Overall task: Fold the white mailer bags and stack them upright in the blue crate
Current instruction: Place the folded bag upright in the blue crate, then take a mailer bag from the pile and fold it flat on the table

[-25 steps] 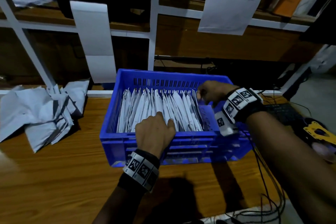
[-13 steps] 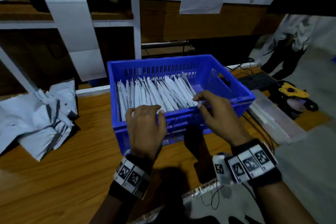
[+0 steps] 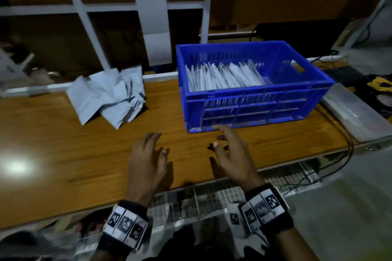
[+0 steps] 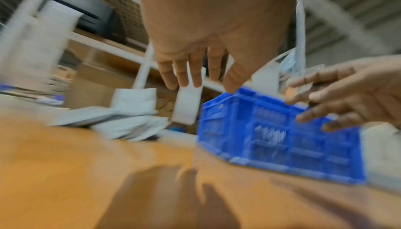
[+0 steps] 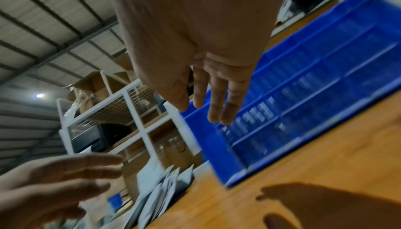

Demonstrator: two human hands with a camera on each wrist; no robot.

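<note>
Now, in the head view, the blue slotted plastic crate point(image 3: 250, 91) stands on the brown wooden worktop point(image 3: 63, 154), and a row of folded white mailer bags point(image 3: 222, 78) stands upright inside it, filling its left part; the right part of the crate has no bags. The loose pile of unfolded white mailer bags point(image 3: 110, 95) lies on the worktop to the left of the crate, well apart from it. The left hand point(image 3: 146, 161) and the right hand point(image 3: 231, 154) hover in front of the crate, both released, fingers spread, holding nothing. The left hand is nearer to the pile, which lies up and to the left of it, so I judge that this hand should reach for the next bag.

From the left wrist, the picture is blurred, but the fingers point(image 4: 193, 71) are straight and empty, and the pile is left of the crate.

From the right wrist, the fingers point(image 5: 217, 105) are also relaxed and empty, just before the crate's front wall.
</note>
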